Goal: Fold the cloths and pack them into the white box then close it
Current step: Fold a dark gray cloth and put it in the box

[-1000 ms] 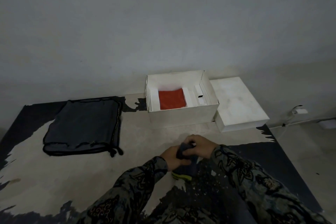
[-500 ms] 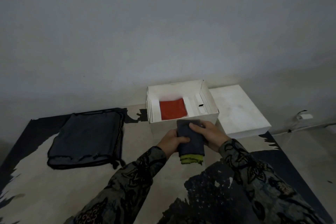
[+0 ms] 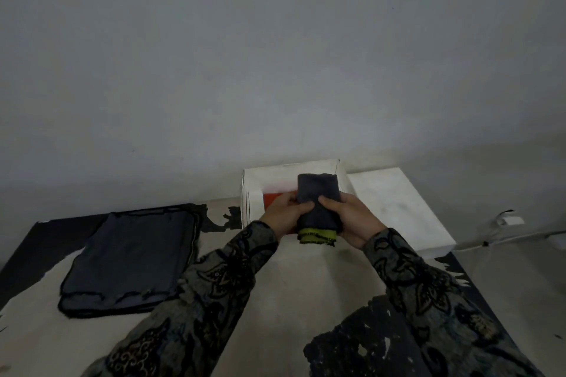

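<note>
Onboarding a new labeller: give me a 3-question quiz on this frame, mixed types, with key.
1. True or false: both hands grip the folded dark cloth.
2. Which colour shows at the near end of that bundle? A) yellow-green B) white C) blue
3. Short answer: what lies right of the white box?

Key
1. True: the left hand and the right hand hold it from either side, in front of the open box, where a red cloth already lies.
2. A: a yellow-green cloth peeks out.
3. The white lid. Another dark cloth lies flat at the left.
</note>
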